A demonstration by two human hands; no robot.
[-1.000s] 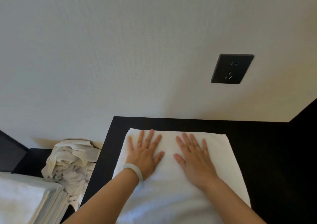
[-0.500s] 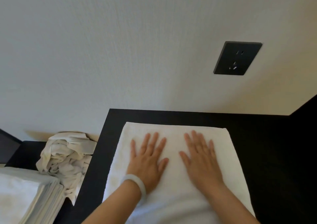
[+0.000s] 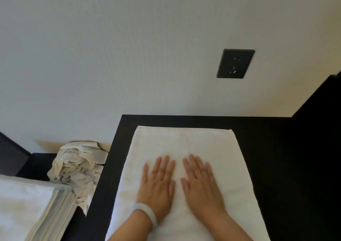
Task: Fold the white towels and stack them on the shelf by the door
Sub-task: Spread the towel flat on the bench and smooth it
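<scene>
Left hand (image 3: 157, 188), right hand (image 3: 201, 187) on towel (image 3: 184, 141)

looks like a hotel or guest room: textured pale wall (image 3: 110, 56) with a black power socket (image 3: 235, 63), dark shelf (image 3: 267, 148), a stack of folded white towels (image 3: 27, 209), crumpled linen (image 3: 77, 165).

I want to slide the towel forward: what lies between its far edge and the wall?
In the head view, only a bare strip of black table separates the towel from the wall.
</scene>
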